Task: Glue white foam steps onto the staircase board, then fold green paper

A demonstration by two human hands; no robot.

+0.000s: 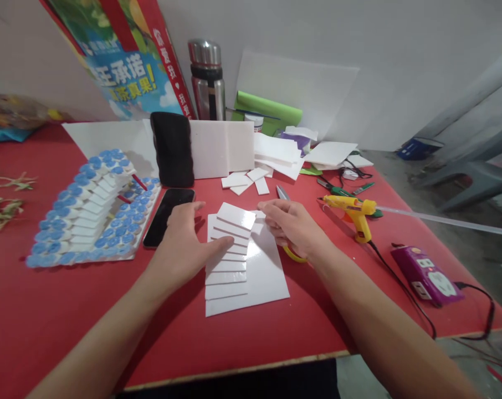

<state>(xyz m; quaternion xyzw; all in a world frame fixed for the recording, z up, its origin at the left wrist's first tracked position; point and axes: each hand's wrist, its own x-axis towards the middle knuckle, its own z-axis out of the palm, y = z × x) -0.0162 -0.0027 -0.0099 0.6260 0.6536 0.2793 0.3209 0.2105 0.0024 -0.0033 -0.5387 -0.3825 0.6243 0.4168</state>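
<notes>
A white foam board (271,277) lies on the red table, with a stepped row of narrow white strips (226,277) along its left side, like a small staircase. My left hand (184,233) is at its left, thumb and forefinger apart, the thumb tip over the middle strips. Just right of the top strip, my right hand (290,221) has its fingers pinched together. What they hold, if anything, I cannot make out. Under and beside that hand are scissors with a yellow handle (293,255), partly covered. A phone (168,213) lies flat by my left hand.
A model staircase with blue and white discs (105,213) stands at left. A black phone (172,149) stands upright behind. White offcuts (246,180) lie farther back. At right are a yellow glue gun (353,210) with its glue stick, and a purple power strip (428,274).
</notes>
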